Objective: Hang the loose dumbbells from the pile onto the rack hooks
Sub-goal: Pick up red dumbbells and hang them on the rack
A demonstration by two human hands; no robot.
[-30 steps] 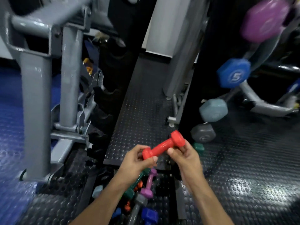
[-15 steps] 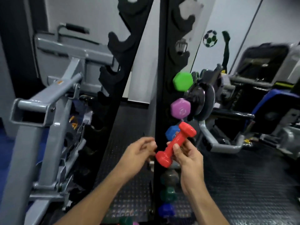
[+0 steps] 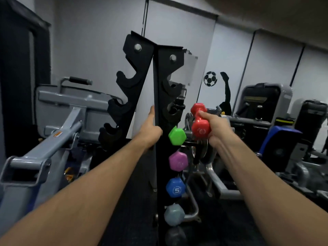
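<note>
A tall black dumbbell rack [image 3: 159, 96] stands in front of me with hooks down both sides. My right hand [image 3: 215, 127] grips a red dumbbell [image 3: 199, 122] by its handle, held upright just right of the rack beside an empty hook [image 3: 173, 110]. My left hand [image 3: 150, 126] rests against the rack's left edge, its fingers partly hidden behind the post. Below hang a green dumbbell [image 3: 177, 136], a purple dumbbell [image 3: 178, 161], a blue dumbbell [image 3: 175, 188], a pale blue dumbbell [image 3: 173, 214] and a grey one [image 3: 174, 236]. The pile is out of view.
A grey exercise machine [image 3: 58, 132] stands close at the left. Behind the rack at the right are a weight plate on a bar [image 3: 202, 148] and dark padded machines [image 3: 262, 107]. Empty hooks [image 3: 122, 105] run down the rack's left plate.
My view rose from the floor pile to the rack's top. My left hand let go of the red dumbbell and went to the rack's edge. My right hand lifted the dumbbell above the green one.
</note>
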